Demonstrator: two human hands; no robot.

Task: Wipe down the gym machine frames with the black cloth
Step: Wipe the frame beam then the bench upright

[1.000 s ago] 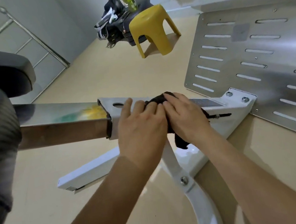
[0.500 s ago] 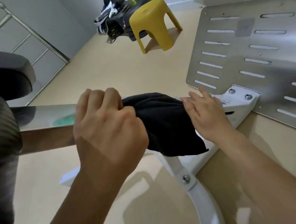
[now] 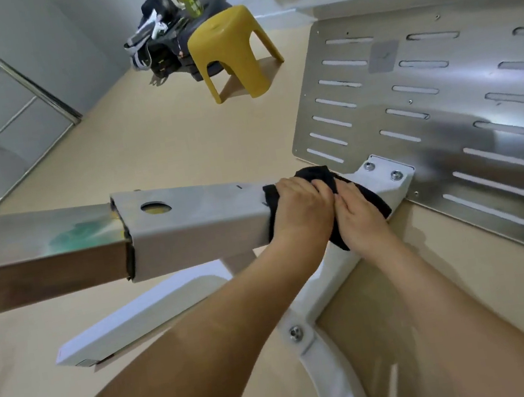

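One black cloth (image 3: pixel 315 174), one white frame (image 3: pixel 197 230): my left hand (image 3: pixel 299 208) curls round the cloth; my right hand (image 3: pixel 360 216), at its three o'clock, presses it flat.

A yellow stool (image 3: pixel 228 50) stands beside a dark bag (image 3: pixel 160 53) on the floor.

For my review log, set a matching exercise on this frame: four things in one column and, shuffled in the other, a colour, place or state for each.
1 black cloth
2 stool
3 slotted plate
4 white beam

A yellow
B round hole on top
C draped over the beam
D shiny bare metal

Pairs: 1-C; 2-A; 3-D; 4-B
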